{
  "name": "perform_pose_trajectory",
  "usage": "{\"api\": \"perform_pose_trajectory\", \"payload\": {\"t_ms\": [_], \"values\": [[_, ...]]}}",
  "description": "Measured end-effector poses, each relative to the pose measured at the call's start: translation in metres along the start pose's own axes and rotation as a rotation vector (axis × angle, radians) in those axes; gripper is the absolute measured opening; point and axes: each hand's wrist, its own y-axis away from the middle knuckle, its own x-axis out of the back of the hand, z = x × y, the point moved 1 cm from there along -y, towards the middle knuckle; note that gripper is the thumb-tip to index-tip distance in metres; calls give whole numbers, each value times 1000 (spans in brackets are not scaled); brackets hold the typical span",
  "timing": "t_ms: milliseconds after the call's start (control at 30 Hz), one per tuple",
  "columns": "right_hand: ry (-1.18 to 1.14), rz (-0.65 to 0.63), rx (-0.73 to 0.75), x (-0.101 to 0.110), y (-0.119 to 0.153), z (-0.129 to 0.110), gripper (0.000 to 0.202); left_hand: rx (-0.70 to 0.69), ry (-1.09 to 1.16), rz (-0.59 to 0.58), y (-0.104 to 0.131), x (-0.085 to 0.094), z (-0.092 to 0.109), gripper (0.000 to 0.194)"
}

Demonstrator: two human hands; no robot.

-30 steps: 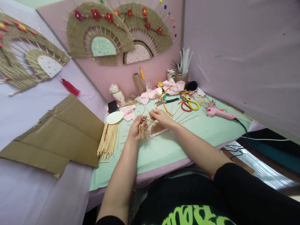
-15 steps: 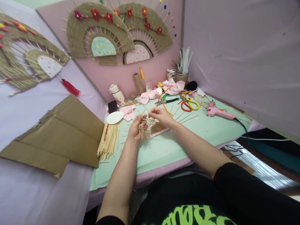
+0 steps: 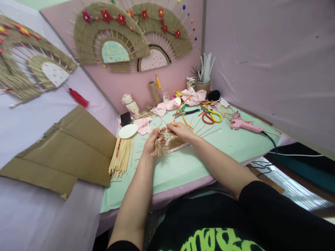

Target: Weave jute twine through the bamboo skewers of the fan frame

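At the left a cardboard sheet [image 3: 68, 150] leans beside the table [image 3: 188, 170], where a bundle of sticks [image 3: 120, 158] lies with a white oval [image 3: 128, 131] over its upper end. Next, the left hand [image 3: 152, 141] is curled round a loose bunch of twine [image 3: 161, 148], over the table's middle by a brown piece [image 3: 176, 142] among fanned-out sticks, and the right hand [image 3: 180, 130] pinches the twine's strands between thumb and fingertips. Farther right lie scissors [image 3: 216, 117], then a pink glue gun [image 3: 243, 125].
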Motion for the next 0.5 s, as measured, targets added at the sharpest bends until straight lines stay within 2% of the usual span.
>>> {"api": "perform_pose_trajectory", "payload": {"t_ms": [133,300,500], "values": [[-14,-5,59,0,0,0,35,-12,31,-43,-1,1,-1,17],[-4,4,92,0,-2,0,26,-15,46,-27,-2,1,-1,15],[-115,-19,106,1,-3,2,19,-16,96,-102,-1,2,0,18]]}}
